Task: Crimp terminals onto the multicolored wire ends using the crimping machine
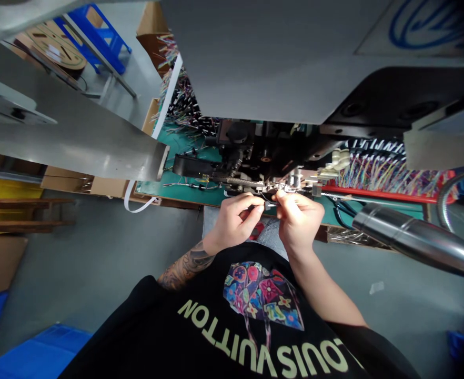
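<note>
Both my hands are close together at the front of a machine's metal tooling (279, 185). My left hand (235, 218), the one on the tattooed arm, is closed in a pinch, thumb against the fingers. Beside it my right hand (300, 216) pinches too, its fingertips right below the tooling. A thin dark wire (269, 199) with a pale bit near it runs between the two sets of fingertips. The wire's ends are too small to make out. The machine's grey housing (255, 63) hangs above the hands.
Bundles of multicoloured wires (390, 168) lie behind a red tray edge (385, 195) at right; more wire bundles (188, 100) are at left. A few loose wires lie on the green bench (169, 189). A metal lamp-like tube (409, 234) juts in at right, a grey metal arm (98, 137) at left.
</note>
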Action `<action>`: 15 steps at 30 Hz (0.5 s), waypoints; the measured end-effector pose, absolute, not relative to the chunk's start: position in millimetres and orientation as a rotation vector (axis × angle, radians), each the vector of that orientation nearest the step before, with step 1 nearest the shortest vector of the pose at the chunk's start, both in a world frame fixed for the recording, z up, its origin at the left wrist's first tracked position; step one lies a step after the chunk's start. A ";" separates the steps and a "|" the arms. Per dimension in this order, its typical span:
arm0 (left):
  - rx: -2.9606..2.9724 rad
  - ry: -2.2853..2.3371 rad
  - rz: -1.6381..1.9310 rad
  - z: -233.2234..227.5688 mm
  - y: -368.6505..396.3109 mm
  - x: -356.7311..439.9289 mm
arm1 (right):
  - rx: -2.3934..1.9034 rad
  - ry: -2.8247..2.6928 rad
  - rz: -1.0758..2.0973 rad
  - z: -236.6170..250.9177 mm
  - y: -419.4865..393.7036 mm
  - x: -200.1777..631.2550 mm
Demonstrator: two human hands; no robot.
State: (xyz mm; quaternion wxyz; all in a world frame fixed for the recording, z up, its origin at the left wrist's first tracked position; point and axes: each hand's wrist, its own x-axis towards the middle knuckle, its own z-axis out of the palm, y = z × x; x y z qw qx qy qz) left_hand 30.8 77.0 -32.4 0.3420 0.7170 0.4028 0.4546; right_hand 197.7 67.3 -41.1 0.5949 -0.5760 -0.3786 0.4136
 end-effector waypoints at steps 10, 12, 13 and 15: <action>1.869 1.023 1.217 -35.1 80.2 28.6 | -1.330 -0.816 1.055 -43.8 68.5 198.3; 1.877 0.994 1.226 -34.9 82.2 27.5 | -1.306 -0.831 1.153 -43.3 68.2 199.9; 1.884 0.978 1.221 -34.4 83.1 26.8 | -1.292 -0.844 1.196 -42.2 67.9 200.8; 1.903 0.943 1.195 -32.7 84.5 25.2 | -1.259 -0.884 1.280 -38.7 66.9 203.0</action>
